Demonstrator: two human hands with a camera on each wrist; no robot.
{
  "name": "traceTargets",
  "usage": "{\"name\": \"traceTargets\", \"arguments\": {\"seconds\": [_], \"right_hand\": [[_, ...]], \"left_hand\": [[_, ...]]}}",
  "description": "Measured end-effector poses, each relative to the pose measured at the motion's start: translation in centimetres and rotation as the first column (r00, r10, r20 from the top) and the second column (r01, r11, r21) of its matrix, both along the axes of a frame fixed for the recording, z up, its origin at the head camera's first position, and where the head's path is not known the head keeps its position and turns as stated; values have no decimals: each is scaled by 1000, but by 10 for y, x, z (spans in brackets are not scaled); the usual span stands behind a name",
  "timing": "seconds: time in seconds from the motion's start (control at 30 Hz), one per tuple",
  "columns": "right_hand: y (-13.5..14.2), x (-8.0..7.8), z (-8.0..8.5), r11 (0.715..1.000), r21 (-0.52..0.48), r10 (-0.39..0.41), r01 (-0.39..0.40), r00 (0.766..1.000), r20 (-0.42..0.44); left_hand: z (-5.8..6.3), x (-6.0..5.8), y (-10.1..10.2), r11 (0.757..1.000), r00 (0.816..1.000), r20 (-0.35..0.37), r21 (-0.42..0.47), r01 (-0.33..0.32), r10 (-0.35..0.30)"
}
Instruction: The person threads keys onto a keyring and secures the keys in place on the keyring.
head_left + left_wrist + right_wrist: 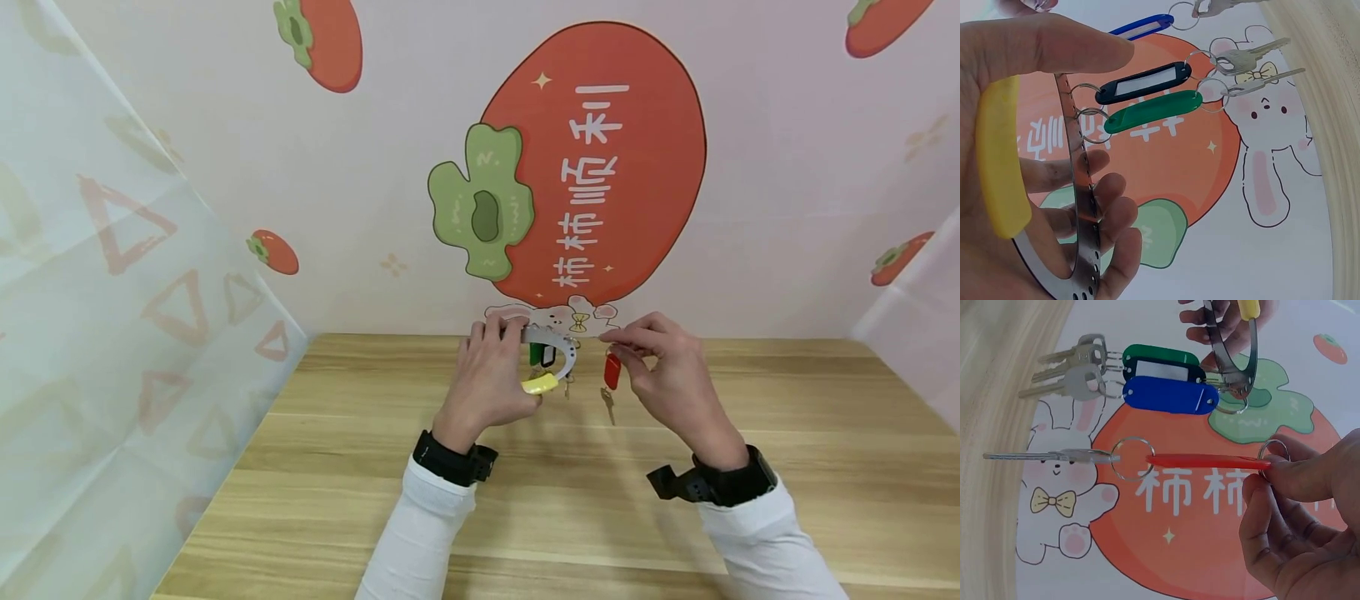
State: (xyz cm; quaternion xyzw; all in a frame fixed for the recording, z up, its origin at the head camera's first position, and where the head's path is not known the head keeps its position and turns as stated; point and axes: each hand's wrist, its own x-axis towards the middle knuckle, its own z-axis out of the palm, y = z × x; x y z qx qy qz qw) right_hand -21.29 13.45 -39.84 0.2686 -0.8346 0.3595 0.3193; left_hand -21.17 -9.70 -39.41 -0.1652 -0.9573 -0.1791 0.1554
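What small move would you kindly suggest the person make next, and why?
I would probably ease the red key tag toward the yellow-handled metal holder: the right grip holds that tag apart from it, while the left grip holds the holder up, with the green tag, black tag and blue tag already hanging there.

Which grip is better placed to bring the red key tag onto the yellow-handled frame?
The right grip, probably: it pinches the ring of the red key tag. The left grip holds the yellow-handled frame, so seems better for steadying it.
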Motion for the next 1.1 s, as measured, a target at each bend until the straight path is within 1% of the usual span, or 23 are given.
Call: {"name": "traceTargets", "arguments": {"seconds": [0.13,0.27,0.53,0.9,1.1], "right_hand": [[-3,0,0,1000,-15,1,-1,1000,7],[-5,-1,-1,1000,-26,18,-18,1000,10],[-9,0,-3,1000,-10,23,-23,1000,16],[-11,2,-3,1000,-20,-18,20,996,82],[-12,4,-2,999,-34,-21,25,992,121]], "left_hand": [[0,0,0,1000,1000,-4,7,-1,1],[0,0,0,1000,1000,0,13,-1,1],[1,1,1,1000,1000,8,6,-8,8],[2,2,1,1000,1000,7,5,-6,6],[3,3,2,1000,1000,6,6,-5,5]]}}
